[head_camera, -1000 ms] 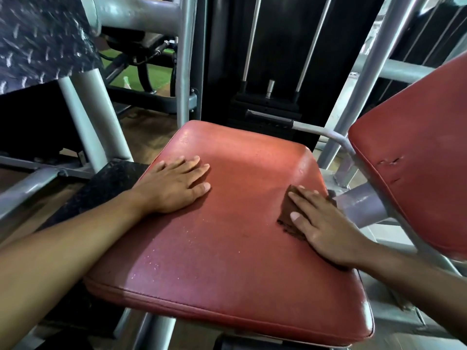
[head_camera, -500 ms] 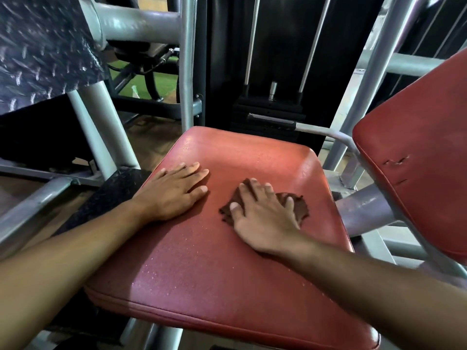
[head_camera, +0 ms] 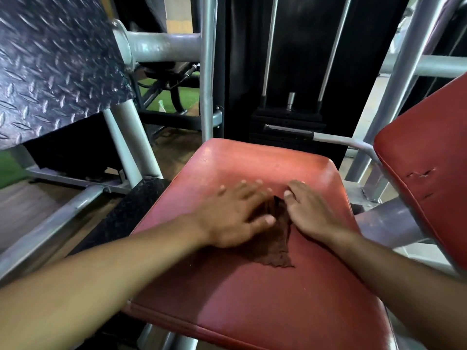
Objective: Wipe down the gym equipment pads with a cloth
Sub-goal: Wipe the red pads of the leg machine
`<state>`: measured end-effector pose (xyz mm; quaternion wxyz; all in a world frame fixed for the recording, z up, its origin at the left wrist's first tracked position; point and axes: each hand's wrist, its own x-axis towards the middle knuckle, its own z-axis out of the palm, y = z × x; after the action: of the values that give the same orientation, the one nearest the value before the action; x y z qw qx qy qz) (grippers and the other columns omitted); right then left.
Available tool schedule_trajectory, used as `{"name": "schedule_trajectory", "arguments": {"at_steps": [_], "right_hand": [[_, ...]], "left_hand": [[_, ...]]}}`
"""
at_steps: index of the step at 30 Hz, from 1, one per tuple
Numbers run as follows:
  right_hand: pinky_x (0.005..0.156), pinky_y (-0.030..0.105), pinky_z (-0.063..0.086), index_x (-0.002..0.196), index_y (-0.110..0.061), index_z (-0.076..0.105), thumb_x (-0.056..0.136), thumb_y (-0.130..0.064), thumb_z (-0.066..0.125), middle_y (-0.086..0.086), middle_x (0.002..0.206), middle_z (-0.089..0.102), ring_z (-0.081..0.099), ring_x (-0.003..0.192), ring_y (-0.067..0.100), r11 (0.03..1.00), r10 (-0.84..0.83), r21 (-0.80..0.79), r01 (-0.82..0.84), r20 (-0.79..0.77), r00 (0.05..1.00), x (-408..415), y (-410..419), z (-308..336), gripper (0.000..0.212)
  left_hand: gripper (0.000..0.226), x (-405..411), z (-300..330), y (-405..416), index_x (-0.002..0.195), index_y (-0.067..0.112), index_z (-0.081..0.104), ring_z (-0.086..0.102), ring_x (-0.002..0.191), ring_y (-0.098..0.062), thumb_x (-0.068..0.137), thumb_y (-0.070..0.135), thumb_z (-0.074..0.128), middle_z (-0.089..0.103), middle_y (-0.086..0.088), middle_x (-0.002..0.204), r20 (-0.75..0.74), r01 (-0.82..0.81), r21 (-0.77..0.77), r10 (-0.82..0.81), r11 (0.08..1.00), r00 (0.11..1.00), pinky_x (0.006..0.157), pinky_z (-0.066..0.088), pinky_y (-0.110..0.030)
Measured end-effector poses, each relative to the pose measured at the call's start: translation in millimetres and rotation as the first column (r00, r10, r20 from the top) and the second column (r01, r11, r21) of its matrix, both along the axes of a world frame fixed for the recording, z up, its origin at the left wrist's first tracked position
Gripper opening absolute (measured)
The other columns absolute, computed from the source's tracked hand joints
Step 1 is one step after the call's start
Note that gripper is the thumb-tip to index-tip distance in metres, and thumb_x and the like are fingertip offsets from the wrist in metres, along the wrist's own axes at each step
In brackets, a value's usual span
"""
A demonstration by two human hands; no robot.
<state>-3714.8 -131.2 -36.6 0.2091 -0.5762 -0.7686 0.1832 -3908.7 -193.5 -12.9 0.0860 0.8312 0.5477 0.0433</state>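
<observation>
A red seat pad (head_camera: 252, 304) fills the middle of the view, and a red back pad (head_camera: 429, 188) with small tears rises at the right. A dark brown cloth (head_camera: 275, 246) lies crumpled on the seat pad. My left hand (head_camera: 235, 213), blurred, lies flat with straight fingers on the cloth's left part, its thumb on the fabric. My right hand (head_camera: 308, 210) rests flat on the pad just right of the cloth, its thumb at the cloth's top edge.
A black diamond-pattern foot plate (head_camera: 55, 66) stands at the upper left on grey frame tubes (head_camera: 207, 72). A black weight stack (head_camera: 288, 122) sits behind the seat. A grey handle bar (head_camera: 341, 142) curves between seat and back pad.
My right hand slid the cloth from the seat's right edge to its middle, then came off it to the right. My left hand moved right onto the cloth.
</observation>
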Motion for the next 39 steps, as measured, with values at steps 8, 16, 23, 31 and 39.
{"name": "schedule_trajectory", "arguments": {"at_steps": [8, 16, 23, 31, 39], "right_hand": [[0.120, 0.033, 0.008, 0.153, -0.020, 0.035, 0.107, -0.031, 0.030, -0.004, 0.160, 0.033, 0.020, 0.149, 0.010, 0.993, 0.107, 0.034, -0.109, 0.050, 0.993, 3, -9, -5, 0.048], [0.121, 0.035, -0.001, 0.159, -0.028, 0.015, 0.107, -0.042, 0.024, -0.010, 0.166, 0.009, -0.001, 0.152, 0.007, 0.976, 0.212, -0.003, -0.219, 0.270, 0.939, 0, -10, -6, 0.055], [0.122, 0.038, -0.001, 0.159, -0.029, 0.013, 0.106, -0.045, 0.020, -0.011, 0.167, 0.002, -0.004, 0.152, 0.008, 0.972, 0.230, -0.036, -0.232, 0.344, 0.910, 0, -8, -6, 0.056], [0.122, 0.039, -0.001, 0.159, -0.029, 0.015, 0.106, -0.046, 0.022, -0.012, 0.166, 0.004, -0.003, 0.152, 0.008, 0.973, 0.228, -0.039, -0.229, 0.339, 0.913, 0, -8, -5, 0.056], [0.122, 0.039, 0.000, 0.159, -0.031, 0.015, 0.106, -0.046, 0.023, -0.013, 0.166, 0.005, -0.002, 0.152, 0.008, 0.973, 0.226, -0.038, -0.227, 0.331, 0.916, 0, -5, -7, 0.056]], "left_hand": [[0.069, 8, -16, -17, 0.153, 0.041, 0.012, -0.005, 0.150, -0.014, 0.092, 0.073, 0.014, 0.003, 0.014, 0.163, -0.131, -0.015, -0.014, 0.013, 1.000, 0.991, 0.119, -0.001, -0.053], [0.071, -19, -15, 3, 0.154, 0.040, 0.011, -0.008, 0.150, -0.011, 0.092, 0.073, 0.017, -0.001, 0.016, 0.163, -0.116, -0.081, -0.041, 0.076, 0.996, 0.990, 0.120, -0.001, -0.050], [0.094, -82, -12, 27, 0.153, 0.039, 0.015, 0.007, 0.150, -0.016, 0.073, 0.086, 0.003, 0.014, 0.011, 0.162, -0.082, -0.223, 0.011, 0.223, 0.975, 0.971, 0.120, 0.011, -0.050], [0.094, -112, -10, 28, 0.153, 0.034, 0.025, 0.012, 0.148, -0.013, 0.074, 0.085, 0.019, 0.023, 0.006, 0.161, 0.049, -0.209, -0.039, 0.211, 0.977, 0.976, 0.121, 0.007, -0.033], [0.084, -127, -15, -7, 0.147, 0.042, 0.035, 0.009, 0.145, -0.001, 0.074, 0.083, 0.033, 0.018, 0.012, 0.160, 0.214, -0.226, -0.064, 0.235, 0.972, 0.948, 0.110, -0.006, -0.008]]}}
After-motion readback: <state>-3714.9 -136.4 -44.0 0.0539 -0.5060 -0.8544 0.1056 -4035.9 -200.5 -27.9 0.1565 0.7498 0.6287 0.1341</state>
